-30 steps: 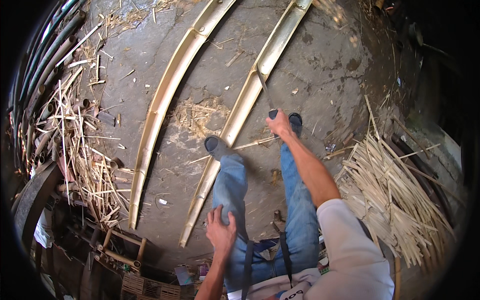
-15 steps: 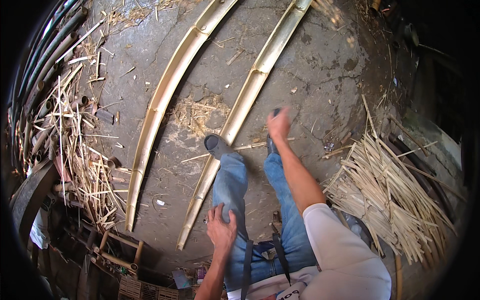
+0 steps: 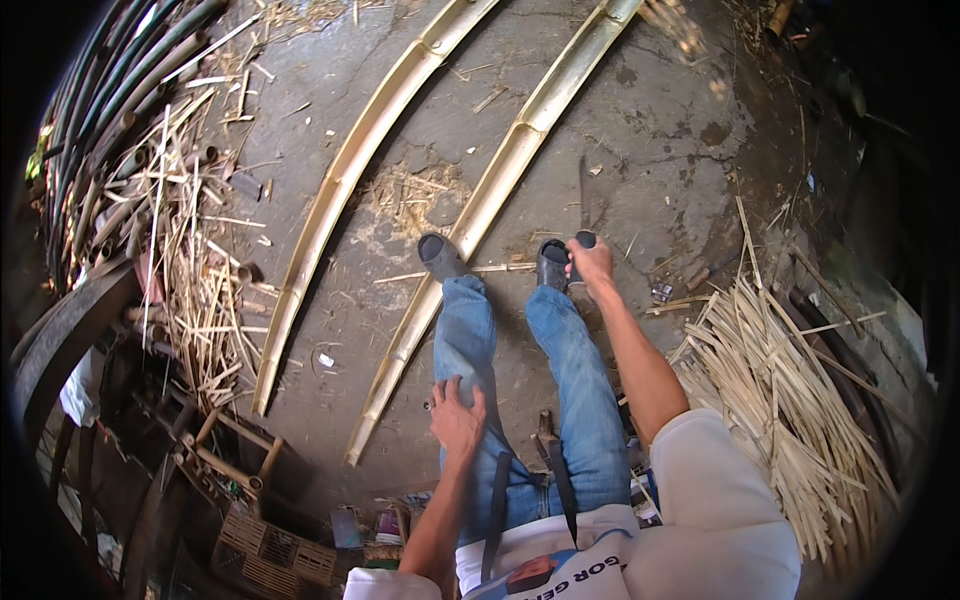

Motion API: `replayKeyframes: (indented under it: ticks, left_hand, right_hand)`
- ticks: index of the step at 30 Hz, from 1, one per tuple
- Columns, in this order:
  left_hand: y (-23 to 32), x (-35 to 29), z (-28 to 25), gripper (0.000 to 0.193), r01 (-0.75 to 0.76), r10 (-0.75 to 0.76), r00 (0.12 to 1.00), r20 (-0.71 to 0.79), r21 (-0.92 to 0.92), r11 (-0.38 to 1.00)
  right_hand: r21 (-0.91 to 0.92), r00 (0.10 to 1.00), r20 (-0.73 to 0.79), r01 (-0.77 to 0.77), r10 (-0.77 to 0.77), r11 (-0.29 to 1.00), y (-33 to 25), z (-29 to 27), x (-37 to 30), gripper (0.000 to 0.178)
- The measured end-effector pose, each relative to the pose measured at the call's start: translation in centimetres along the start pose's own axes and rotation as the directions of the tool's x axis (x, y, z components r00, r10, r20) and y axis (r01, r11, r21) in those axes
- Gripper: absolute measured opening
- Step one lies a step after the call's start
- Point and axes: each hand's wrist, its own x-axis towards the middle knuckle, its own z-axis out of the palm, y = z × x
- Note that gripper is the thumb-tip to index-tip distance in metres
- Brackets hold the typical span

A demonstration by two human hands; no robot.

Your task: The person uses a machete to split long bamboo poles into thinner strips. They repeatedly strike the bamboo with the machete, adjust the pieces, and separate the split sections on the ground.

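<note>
Underfoot, a long pale split bamboo [image 3: 478, 210], hollow and jointed, curves across the rough grey concrete floor [image 3: 650, 130], a second half-culm [image 3: 340, 190] lying just beside it. Right hand [image 3: 592, 262], arm straight, fingers curled shut around a dark handle [image 3: 584, 240] near the bamboo. Left hand [image 3: 457, 418] rests fingers spread, empty, on the denim thigh [image 3: 465, 340].

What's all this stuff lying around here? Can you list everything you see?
split bamboo halves: two, pale yellow, long, side by side on the concrete floor
thin bamboo strips: one heap, straw-coloured, right
bamboo offcuts: a scatter, pale, left
dark poles: a bundle, green-black, far left
woven basket: one, brown, lower left
legs in jeans: two, blue, centre
left hand: on the left thigh
right hand: on a dark handle by the right shoe
</note>
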Motion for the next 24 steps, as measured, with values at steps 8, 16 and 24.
replayKeyframes:
  ticks: [8, 16, 24]
  left_hand:
    - [-10.3, -2.7, 0.6, 0.062, 0.096, -0.09, 0.995, 0.044, -0.143, 0.985]
    - [-19.0, 0.4, -0.6, 0.057, 0.142, -0.141, 0.99, -0.029, 0.033, 0.989]
    - [-28.5, 0.7, -2.2, 0.046, 0.014, -0.016, 1.0, -0.023, -0.067, 0.998]
  right_hand:
    - [0.003, 0.968, 0.242, 0.071, -0.07, 0.997, 6.0, -1.2, -8.3, 0.042]
    - [-0.13, 0.925, 0.277, -0.234, 0.262, 0.963, 14.7, 7.9, -16.7, 0.048]
    - [0.343, 0.854, -0.179, 0.519, -0.488, 0.783, 8.5, 13.3, -20.4, 0.026]
